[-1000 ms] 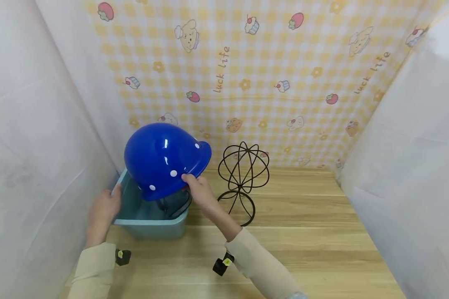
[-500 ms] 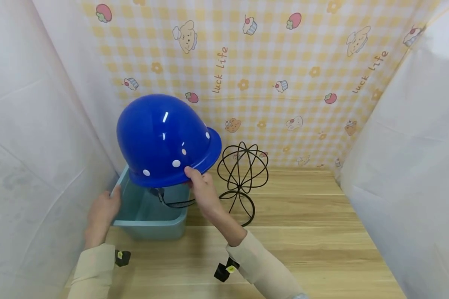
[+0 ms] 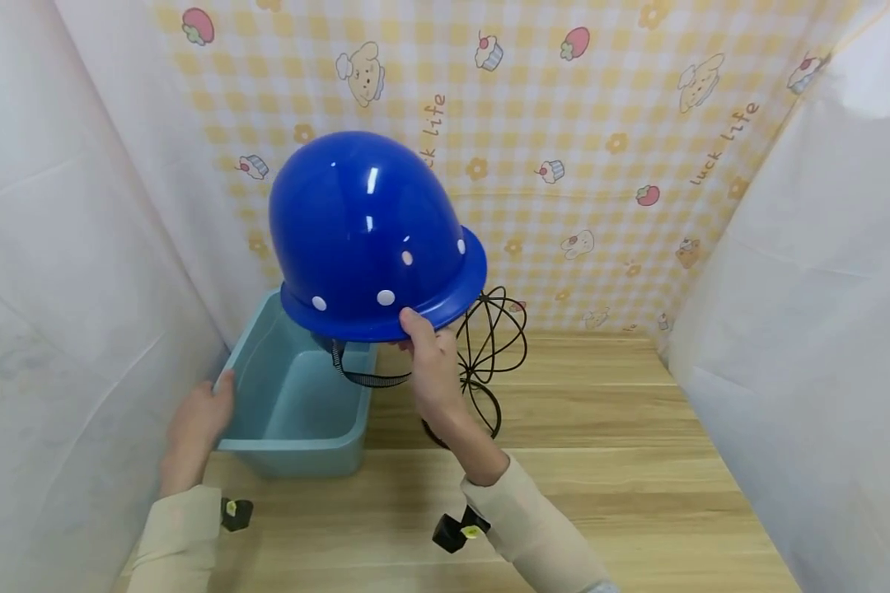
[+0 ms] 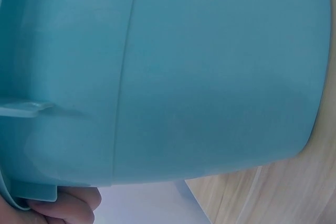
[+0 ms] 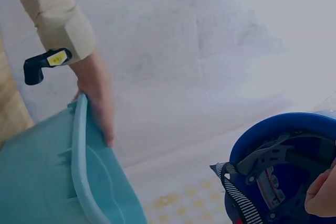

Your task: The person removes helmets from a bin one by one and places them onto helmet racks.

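Note:
My right hand [image 3: 436, 371] pinches the lower edge of a blue hard hat [image 3: 363, 222], thumb on the outside near the brim. The hat is up above the right part of a teal plastic bin [image 3: 289, 446], slightly tilted, its chin strap [image 3: 374, 380] hanging below. In the right wrist view the hat's inner harness [image 5: 268, 156] shows, with some fingers inside the shell. My left hand [image 3: 199, 420] grips the bin's left rim, its fingers [image 4: 71, 205] curled under the lip in the left wrist view. The bin's inside looks bare where it shows.
A black wire stand [image 3: 489, 354] with a globe-shaped top stands right of the bin, partly behind the hat and right hand. White curtains [image 3: 808, 272] flank both sides of the wooden tabletop [image 3: 578, 486]. A yellow checked cloth [image 3: 534, 107] hangs at the back.
The hard hat has risen out of the bin and shifted right, held by my right hand, and it now covers part of the wire stand. My left hand stays on the bin's rim.

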Demonstrator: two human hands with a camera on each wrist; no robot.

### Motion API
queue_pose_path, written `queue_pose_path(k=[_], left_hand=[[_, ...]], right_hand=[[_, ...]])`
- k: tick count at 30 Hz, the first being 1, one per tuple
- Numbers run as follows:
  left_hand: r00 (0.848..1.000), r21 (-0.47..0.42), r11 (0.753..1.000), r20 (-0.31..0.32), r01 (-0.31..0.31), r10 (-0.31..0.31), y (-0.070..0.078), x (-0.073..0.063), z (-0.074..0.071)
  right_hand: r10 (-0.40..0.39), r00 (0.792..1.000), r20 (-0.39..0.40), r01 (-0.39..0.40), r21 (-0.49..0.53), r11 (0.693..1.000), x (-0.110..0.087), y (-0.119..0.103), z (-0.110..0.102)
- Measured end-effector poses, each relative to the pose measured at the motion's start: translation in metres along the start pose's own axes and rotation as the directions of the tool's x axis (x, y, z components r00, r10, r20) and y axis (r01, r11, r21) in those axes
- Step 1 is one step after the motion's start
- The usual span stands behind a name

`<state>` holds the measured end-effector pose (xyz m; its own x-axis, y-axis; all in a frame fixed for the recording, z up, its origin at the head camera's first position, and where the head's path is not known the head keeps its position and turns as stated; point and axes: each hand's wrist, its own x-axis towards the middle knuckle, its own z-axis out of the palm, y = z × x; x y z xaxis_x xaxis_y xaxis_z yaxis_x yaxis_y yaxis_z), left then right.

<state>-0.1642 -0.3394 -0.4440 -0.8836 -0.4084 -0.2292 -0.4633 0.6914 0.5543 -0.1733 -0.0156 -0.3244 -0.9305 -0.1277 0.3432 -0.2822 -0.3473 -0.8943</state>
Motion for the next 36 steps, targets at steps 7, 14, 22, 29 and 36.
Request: queue_pose_path(k=[7, 14, 22, 29, 36], left_hand=[[0.999, -0.009, 0.999, 0.006, -0.039, 0.039, -0.003, 0.002, 0.001], [1.000, -0.003, 1.000, 0.015, -0.022, 0.023, -0.007, 0.002, -0.002], [0.999, 0.003, 0.999, 0.004, -0.053, 0.053, -0.010, 0.000, -0.002], [0.999, 0.005, 0.999, 0.018, -0.051, 0.051, -0.008, -0.001, 0.001], [0.999, 0.006, 0.999, 0.026, -0.048, 0.048, -0.006, 0.000, 0.002]], right_hand=[[-0.102, 0.992, -0.076, 0.103, 0.011, 0.995, -0.007, -0.014, -0.019], [-0.137, 0.975, -0.173, 0.141, 0.007, 0.990, -0.013, -0.019, -0.039], [-0.173, 0.956, -0.236, 0.173, -0.021, 0.985, -0.019, -0.012, -0.059], [-0.192, 0.936, -0.296, 0.178, -0.072, 0.981, -0.025, -0.001, -0.072], [-0.181, 0.942, -0.284, 0.161, -0.092, 0.983, -0.029, 0.010, -0.083]])
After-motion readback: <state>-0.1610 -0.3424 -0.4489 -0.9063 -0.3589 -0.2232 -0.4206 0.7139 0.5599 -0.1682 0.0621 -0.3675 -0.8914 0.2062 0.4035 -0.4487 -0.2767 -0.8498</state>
